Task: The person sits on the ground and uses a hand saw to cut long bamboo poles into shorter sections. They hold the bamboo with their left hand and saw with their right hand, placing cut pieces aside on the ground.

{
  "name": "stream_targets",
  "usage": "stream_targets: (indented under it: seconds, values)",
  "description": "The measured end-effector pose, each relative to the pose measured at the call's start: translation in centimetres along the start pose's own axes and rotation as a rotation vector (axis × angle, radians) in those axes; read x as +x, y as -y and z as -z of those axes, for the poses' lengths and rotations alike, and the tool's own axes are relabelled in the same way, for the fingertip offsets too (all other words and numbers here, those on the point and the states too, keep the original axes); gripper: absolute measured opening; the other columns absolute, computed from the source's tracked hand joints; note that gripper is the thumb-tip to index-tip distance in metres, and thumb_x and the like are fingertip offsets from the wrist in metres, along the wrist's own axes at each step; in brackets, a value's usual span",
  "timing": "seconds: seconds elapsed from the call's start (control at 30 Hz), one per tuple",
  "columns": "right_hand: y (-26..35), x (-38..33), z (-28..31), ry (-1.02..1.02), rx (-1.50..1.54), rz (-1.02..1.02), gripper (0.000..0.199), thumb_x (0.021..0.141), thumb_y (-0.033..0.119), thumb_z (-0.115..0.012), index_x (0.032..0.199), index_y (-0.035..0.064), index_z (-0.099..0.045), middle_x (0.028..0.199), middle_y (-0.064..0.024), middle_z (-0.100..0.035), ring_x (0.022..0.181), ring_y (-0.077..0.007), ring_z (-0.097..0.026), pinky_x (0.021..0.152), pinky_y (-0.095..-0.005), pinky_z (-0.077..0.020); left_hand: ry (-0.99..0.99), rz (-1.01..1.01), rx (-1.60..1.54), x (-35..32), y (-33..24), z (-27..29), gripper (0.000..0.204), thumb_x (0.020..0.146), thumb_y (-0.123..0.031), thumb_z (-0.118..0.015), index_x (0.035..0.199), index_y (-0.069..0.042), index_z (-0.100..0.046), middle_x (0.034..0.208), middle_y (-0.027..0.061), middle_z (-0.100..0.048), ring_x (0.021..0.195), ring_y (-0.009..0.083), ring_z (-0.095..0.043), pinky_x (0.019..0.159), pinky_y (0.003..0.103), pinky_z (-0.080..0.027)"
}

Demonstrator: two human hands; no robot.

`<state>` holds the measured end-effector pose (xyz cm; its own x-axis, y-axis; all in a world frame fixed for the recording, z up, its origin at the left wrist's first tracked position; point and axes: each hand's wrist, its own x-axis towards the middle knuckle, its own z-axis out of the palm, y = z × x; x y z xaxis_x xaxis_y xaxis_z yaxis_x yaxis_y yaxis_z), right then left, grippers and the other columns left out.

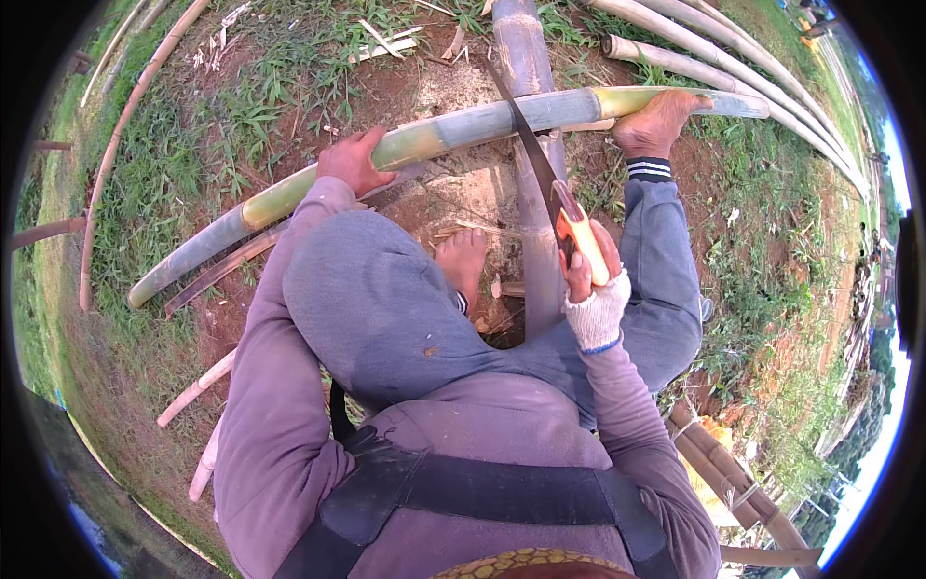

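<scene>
A long green and grey bamboo pole (463, 127) lies crosswise before me, resting over a thicker grey bamboo log (536, 217) that runs away from me. My left hand (354, 161) is closed over the pole left of the log. My right hand (600, 262), in a white fingerless glove, grips the orange and black handle of a handsaw (581, 239). The dark saw blade slants across the pole close to where it crosses the log; how deep any cut goes cannot be made out. My bare right foot (659, 124) presses on the pole's right part.
Several long bamboo poles (694, 68) lie at the far right. Pale sawdust (473, 183) covers the soil beside the log. Split pieces (386, 43) lie in the grass at the back. Tied brown bamboo (723, 468) is at the lower right. My other bare foot (463, 261) rests on the ground.
</scene>
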<state>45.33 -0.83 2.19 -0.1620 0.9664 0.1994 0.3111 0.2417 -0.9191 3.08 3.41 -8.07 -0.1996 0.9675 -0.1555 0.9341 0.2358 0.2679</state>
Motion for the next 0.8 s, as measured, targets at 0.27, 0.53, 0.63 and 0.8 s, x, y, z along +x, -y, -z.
stream_targets:
  seconds: [0.27, 0.53, 0.63, 0.8]
  values:
    - [-3.6, 2.3, -1.3, -0.015, -0.129, 0.109, 0.048, 0.104, 0.019, -0.070, 0.145, -0.0019, -0.057, 0.126, -0.0215, -0.072, 0.108, -0.0260, -0.074, 0.093, -0.0362, -0.0589, -0.020, -0.027, 0.004, 0.0, -1.4, -0.8, 0.087, 0.072, -0.052, -0.091, 0.148, -0.028, -0.058, 0.136, 0.0113, -0.071, 0.115, 0.0367, -0.073, 0.098, 0.051, -0.058]
    - [0.2, 0.6, 0.0, 0.007, -0.124, 0.123, 0.051, 0.102, 0.016, -0.068, 0.147, -0.0058, -0.055, 0.130, -0.0206, -0.071, 0.111, -0.0253, -0.073, 0.096, -0.0354, -0.0573, 0.031, 0.006, 0.015, -0.2, -0.7, 0.2, 0.088, 0.071, -0.052, -0.091, 0.149, -0.029, -0.057, 0.137, 0.0119, -0.071, 0.116, 0.0370, -0.073, 0.098, 0.051, -0.058]
    - [0.0, -5.7, 5.1, 0.078, -0.212, 0.080, 0.056, 0.102, 0.019, -0.067, 0.149, -0.0070, -0.050, 0.137, -0.0245, -0.066, 0.120, -0.0299, -0.070, 0.102, -0.0399, -0.0570, 0.042, 0.029, 0.018, -0.6, -0.4, 0.1, 0.088, 0.071, -0.053, -0.091, 0.149, -0.029, -0.057, 0.137, 0.0122, -0.071, 0.115, 0.0374, -0.073, 0.097, 0.052, -0.058]
    - [-2.4, 4.5, -2.5, 0.003, -0.200, 0.102, 0.047, 0.102, 0.018, -0.071, 0.143, -0.0020, -0.059, 0.121, -0.0224, -0.074, 0.107, -0.0294, -0.076, 0.090, -0.0387, -0.0593, -0.002, -0.002, 0.012, -0.1, -1.4, -0.8, 0.086, 0.071, -0.054, -0.091, 0.147, -0.030, -0.058, 0.135, 0.0113, -0.072, 0.117, 0.0360, -0.072, 0.099, 0.051, -0.058]
